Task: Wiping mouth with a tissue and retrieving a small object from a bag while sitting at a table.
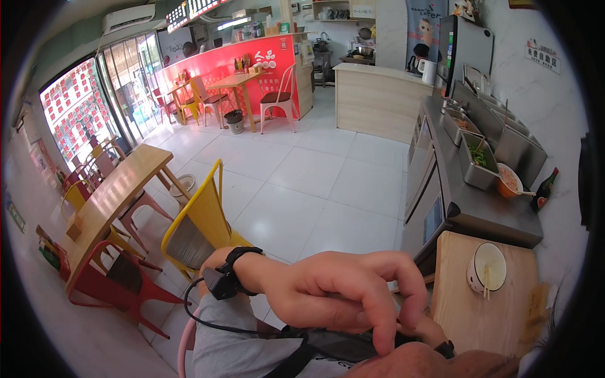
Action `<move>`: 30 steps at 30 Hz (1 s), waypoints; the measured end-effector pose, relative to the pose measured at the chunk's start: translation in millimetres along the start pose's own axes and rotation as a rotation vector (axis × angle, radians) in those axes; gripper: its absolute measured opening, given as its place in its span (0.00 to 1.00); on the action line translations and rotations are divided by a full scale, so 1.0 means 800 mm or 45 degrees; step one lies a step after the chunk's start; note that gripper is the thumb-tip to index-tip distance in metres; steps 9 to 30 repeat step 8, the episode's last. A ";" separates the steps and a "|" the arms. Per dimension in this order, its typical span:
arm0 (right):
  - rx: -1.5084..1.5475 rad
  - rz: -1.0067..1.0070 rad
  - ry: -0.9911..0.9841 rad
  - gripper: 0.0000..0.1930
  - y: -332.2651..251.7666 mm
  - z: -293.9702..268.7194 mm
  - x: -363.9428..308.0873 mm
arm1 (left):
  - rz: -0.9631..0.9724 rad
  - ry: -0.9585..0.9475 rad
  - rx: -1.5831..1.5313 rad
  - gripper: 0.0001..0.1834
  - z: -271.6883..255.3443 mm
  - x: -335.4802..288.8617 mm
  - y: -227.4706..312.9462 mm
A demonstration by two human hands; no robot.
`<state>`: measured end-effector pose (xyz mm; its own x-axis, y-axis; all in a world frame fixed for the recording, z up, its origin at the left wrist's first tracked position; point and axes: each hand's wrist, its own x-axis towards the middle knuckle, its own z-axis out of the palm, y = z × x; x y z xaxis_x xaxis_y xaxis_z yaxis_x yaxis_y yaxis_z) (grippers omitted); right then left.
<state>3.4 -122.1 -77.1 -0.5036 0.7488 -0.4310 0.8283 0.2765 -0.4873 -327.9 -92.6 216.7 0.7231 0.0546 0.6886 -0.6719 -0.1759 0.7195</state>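
Note:
My left hand (340,283) is raised across the lower middle of the view, its fingers loosely bent and apart, with nothing between them. A black wrist device (234,272) with a black cable is strapped to that arm. Low down behind its fingertips, my right hand (430,331) shows only in part, near another black wrist strap (445,349); its fingers are hidden. To the right, a white bowl (472,275) stands on a light wooden table (454,315), with pale chopsticks (486,290) resting over its near rim. Neither hand visibly touches the bowl.
Beyond the table runs a steel counter (498,205) holding a tray of greens (474,178), an orange bowl (504,184) and a dark bottle (545,189). At left are a yellow chair (211,201), a red chair (101,283) and a long table (129,179). A red counter (217,66) stands far back.

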 end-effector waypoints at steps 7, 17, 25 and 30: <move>-0.004 0.020 -0.006 0.23 0.000 0.003 0.000 | -0.028 -0.009 -0.004 0.15 0.001 0.000 0.006; -0.015 0.031 -0.020 0.24 -0.002 0.001 0.000 | -0.029 -0.013 -0.008 0.14 0.001 0.000 0.005; -0.015 0.031 -0.020 0.24 -0.002 0.001 0.000 | -0.029 -0.013 -0.008 0.14 0.001 0.000 0.005; -0.015 0.031 -0.020 0.24 -0.002 0.001 0.000 | -0.029 -0.013 -0.008 0.14 0.001 0.000 0.005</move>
